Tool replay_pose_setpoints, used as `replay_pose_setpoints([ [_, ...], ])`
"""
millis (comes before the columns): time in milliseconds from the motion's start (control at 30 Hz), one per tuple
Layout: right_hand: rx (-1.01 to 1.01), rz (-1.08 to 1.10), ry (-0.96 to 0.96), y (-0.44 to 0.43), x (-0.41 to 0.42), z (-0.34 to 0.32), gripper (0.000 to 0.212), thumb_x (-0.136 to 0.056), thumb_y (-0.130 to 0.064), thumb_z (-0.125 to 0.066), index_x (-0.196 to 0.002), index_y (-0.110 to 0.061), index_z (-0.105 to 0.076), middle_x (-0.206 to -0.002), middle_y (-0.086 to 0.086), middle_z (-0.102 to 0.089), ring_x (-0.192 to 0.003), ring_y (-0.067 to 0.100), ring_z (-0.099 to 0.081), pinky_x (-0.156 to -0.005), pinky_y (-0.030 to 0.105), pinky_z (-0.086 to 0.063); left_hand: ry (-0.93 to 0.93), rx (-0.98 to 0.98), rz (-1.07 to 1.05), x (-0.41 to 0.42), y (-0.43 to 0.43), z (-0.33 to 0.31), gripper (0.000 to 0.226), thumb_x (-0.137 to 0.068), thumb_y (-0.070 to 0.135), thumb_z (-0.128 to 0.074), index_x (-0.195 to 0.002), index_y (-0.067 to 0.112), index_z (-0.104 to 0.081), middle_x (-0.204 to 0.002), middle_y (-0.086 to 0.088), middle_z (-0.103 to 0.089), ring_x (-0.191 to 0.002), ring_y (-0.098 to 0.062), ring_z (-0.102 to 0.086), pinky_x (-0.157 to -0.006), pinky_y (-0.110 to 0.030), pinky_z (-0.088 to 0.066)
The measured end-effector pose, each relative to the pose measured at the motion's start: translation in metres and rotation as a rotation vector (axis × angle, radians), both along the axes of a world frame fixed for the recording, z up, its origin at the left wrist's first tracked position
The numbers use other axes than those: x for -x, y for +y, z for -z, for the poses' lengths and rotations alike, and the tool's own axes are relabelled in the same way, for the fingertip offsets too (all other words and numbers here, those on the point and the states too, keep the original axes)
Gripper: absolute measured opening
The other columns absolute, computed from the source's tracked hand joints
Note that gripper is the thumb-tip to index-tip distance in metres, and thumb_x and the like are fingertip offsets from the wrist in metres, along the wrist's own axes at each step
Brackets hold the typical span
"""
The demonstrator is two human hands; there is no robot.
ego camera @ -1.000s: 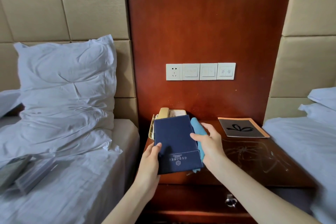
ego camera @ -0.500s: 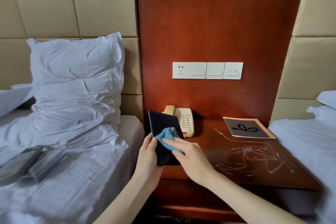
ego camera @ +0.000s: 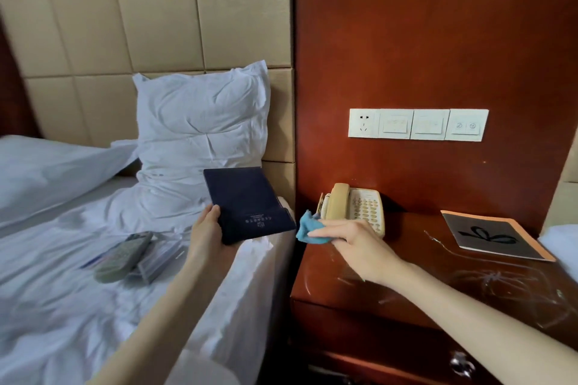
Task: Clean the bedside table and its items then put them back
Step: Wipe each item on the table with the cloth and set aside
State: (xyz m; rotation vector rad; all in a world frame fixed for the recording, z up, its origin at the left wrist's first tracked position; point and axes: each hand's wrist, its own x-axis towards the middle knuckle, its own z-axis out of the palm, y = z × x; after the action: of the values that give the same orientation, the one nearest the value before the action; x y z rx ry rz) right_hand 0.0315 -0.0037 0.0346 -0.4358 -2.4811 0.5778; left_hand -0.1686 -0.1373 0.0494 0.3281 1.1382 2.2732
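My left hand (ego camera: 208,233) grips a dark blue folder (ego camera: 247,203) by its lower left edge and holds it over the right edge of the bed. My right hand (ego camera: 353,244) clutches a small blue cloth (ego camera: 308,228) just above the left part of the reddish wooden bedside table (ego camera: 406,278), in front of a beige telephone (ego camera: 353,206). A dark booklet with an orange border and a bow drawing (ego camera: 497,236) lies at the table's back right. Scribbled marks show on the tabletop.
On the white bed sheet (ego camera: 62,306) lie a grey remote control (ego camera: 123,256) and a clear plastic item (ego camera: 156,262). A white pillow (ego camera: 200,128) leans on the padded headboard. Wall sockets and switches (ego camera: 417,124) sit above the phone. Another bed's edge shows at right.
The view has swung left. My left hand carried the blue folder from over the table toward the bed, and my right hand with the cloth came off the folder and stays over the table.
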Motion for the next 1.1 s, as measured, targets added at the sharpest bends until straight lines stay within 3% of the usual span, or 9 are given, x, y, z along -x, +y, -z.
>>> replay_pose_setpoints([
  [133,0.177,0.028,0.081,-0.007,0.029,-0.001,0.048,-0.084,0.016,-0.044,-0.113,-0.012,-0.07,-0.121,-0.005,-0.06,-0.114,0.007,-0.052,-0.086,-0.006,-0.031,0.016,0.069,-0.112,0.039,-0.037,0.0,0.031,-0.102,0.017,-0.032,-0.092,0.02,-0.062,-0.097,-0.004,-0.066,-0.089,-0.024,-0.063,-0.066,-0.039,-0.052],
  [467,0.287,0.031,0.137,-0.028,0.079,0.004,0.044,-0.085,0.008,-0.049,-0.108,-0.021,-0.072,-0.11,0.002,-0.068,-0.091,0.014,-0.062,-0.069,0.013,-0.047,-0.19,0.176,-0.403,0.122,-0.111,0.01,0.034,-0.099,0.013,-0.038,-0.133,0.013,-0.044,-0.126,-0.015,-0.049,-0.109,-0.034,-0.054,-0.074,-0.057,-0.047],
  [567,0.281,0.022,0.139,-0.031,0.079,0.001,0.042,-0.085,0.008,-0.05,-0.107,-0.02,-0.073,-0.111,0.003,-0.068,-0.095,0.017,-0.063,-0.08,0.029,-0.053,-0.271,0.243,-0.39,0.14,-0.117,0.015,0.026,-0.096,0.007,-0.037,-0.121,0.011,-0.044,-0.126,-0.021,-0.047,-0.118,-0.042,-0.048,-0.083,-0.068,-0.04],
  [633,0.269,0.021,0.154,-0.029,0.076,0.0,0.041,-0.085,0.009,-0.051,-0.106,-0.018,-0.073,-0.112,0.004,-0.067,-0.096,0.017,-0.061,-0.079,0.02,-0.052,-0.228,0.319,-0.418,0.15,-0.118,0.021,0.022,-0.091,0.0,-0.034,-0.11,0.007,-0.043,-0.125,-0.023,-0.048,-0.116,-0.043,-0.05,-0.086,-0.067,-0.043],
  [733,0.233,0.058,0.189,-0.021,0.069,-0.001,0.04,-0.084,0.012,-0.05,-0.104,-0.014,-0.073,-0.11,0.003,-0.064,-0.097,0.015,-0.059,-0.069,0.005,-0.041,-0.016,0.551,-0.54,0.153,-0.115,0.025,0.021,-0.09,-0.001,-0.035,-0.107,-0.001,-0.047,-0.116,-0.024,-0.051,-0.102,-0.039,-0.054,-0.047,-0.043,-0.057],
  [833,0.231,0.118,0.23,-0.011,0.062,0.0,0.038,-0.084,0.013,-0.05,-0.104,-0.012,-0.072,-0.111,0.004,-0.059,-0.099,0.015,-0.055,-0.071,0.008,-0.038,0.166,0.775,-0.615,0.155,-0.112,0.027,0.023,-0.092,0.004,-0.043,-0.109,-0.008,-0.053,-0.118,-0.03,-0.052,-0.088,-0.036,-0.05,-0.018,-0.021,-0.031],
  [933,0.241,0.179,0.264,-0.002,0.054,0.003,0.035,-0.085,0.011,-0.05,-0.103,-0.01,-0.072,-0.11,0.006,-0.058,-0.093,0.013,-0.053,-0.066,0.008,-0.036,0.33,0.98,-0.672,0.152,-0.112,0.029,0.023,-0.089,0.007,-0.045,-0.098,-0.01,-0.059,-0.111,-0.032,-0.058,-0.099,-0.045,-0.056,-0.053,-0.036,-0.055],
  [1000,0.277,0.197,0.27,0.002,0.048,0.007,0.034,-0.086,0.009,-0.049,-0.103,-0.011,-0.071,-0.11,0.006,-0.057,-0.084,0.007,-0.051,-0.057,0.006,-0.038,0.449,1.1,-0.706,0.144,-0.112,0.028,0.026,-0.088,0.011,-0.044,-0.089,-0.005,-0.065,-0.101,-0.031,-0.063,-0.099,-0.046,-0.056,-0.08,-0.043,-0.048],
  [1100,0.312,0.203,0.284,0.006,0.039,0.012,0.035,-0.086,0.01,-0.049,-0.102,-0.011,-0.071,-0.112,0.007,-0.058,-0.08,0.007,-0.051,-0.052,0.001,-0.038,0.625,0.998,-0.71,0.129,-0.104,0.018,0.023,-0.085,0.014,-0.043,-0.069,0.007,-0.056,-0.085,-0.031,-0.06,-0.088,-0.042,-0.057,-0.072,-0.039,-0.039],
])
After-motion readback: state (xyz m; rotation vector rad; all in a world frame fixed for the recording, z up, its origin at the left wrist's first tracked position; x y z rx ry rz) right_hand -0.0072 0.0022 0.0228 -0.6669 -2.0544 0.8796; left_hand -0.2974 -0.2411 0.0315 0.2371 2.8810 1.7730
